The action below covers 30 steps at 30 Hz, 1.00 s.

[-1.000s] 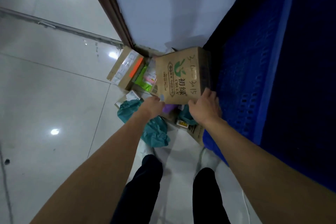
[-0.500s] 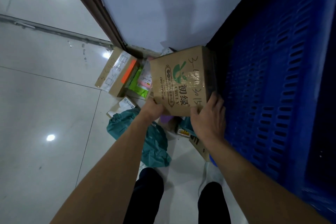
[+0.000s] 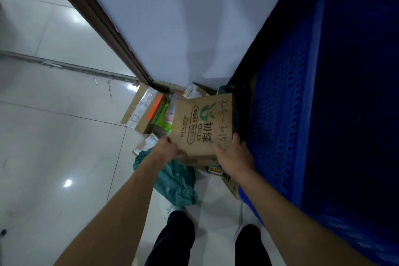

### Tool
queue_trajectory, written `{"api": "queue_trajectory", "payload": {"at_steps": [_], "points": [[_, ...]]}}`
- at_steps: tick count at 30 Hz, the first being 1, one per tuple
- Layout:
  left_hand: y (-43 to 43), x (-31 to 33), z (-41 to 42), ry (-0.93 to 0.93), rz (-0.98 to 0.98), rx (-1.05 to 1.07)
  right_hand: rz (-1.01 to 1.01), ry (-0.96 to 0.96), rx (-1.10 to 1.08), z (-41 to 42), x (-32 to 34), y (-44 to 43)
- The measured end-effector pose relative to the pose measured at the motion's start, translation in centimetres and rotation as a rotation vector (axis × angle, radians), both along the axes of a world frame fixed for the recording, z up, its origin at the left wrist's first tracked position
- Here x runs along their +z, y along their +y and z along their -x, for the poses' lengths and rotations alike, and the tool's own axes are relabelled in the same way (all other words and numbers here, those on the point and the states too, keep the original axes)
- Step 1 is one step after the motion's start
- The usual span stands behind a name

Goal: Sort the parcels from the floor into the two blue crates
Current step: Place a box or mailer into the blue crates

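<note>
The blue crate (image 3: 280,114), tall with perforated walls, fills the right side, and its near wall stands just beside the lifted parcel. On the tiled floor (image 3: 54,136), in the corner by the wall, lie the remaining parcels, among them a carton with an orange label (image 3: 142,112) and a crumpled teal mailer bag (image 3: 174,181).

Above them, tilted with its printed face up, is the cardboard box (image 3: 203,123), held off the floor. It looks stiff and only moderately heavy, with a smooth, taped face. The corners and edges are probably the surest hold.

The right hand (image 3: 234,155) clasps the near right corner, thumb on the face. The left hand (image 3: 167,151) grips the near left corner, its fingers hidden beneath.
</note>
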<state>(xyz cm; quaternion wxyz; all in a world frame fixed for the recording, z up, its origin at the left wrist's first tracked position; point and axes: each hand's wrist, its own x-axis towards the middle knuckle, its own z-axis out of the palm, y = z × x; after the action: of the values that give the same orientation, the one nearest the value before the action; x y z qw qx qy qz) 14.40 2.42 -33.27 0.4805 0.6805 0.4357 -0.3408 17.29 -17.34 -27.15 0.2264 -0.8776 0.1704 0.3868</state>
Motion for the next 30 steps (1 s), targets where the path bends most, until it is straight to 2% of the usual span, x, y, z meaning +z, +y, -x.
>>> {"api": "queue_trajectory", "payload": {"at_steps": [6,12,17,24,30], "points": [[-0.9,8.2,1.7,-0.004,-0.013,0.030,-0.140,0.056,-0.058,0.0,6.5,-1.2],[-1.5,17.2,4.6,-0.050,-0.030,0.161,-0.192,-0.003,0.184,0.8,14.5,-2.0],[-3.3,25.5,6.9,-0.138,-0.091,0.256,-0.269,-0.030,0.263,2.0,22.0,-3.8],[-8.8,35.8,9.7,-0.279,-0.170,0.330,-0.367,-0.117,0.352,4.1,31.9,-10.3],[-14.1,41.7,11.8,-0.376,-0.181,0.294,-0.452,-0.141,0.254,7.5,37.1,-17.7]]}}
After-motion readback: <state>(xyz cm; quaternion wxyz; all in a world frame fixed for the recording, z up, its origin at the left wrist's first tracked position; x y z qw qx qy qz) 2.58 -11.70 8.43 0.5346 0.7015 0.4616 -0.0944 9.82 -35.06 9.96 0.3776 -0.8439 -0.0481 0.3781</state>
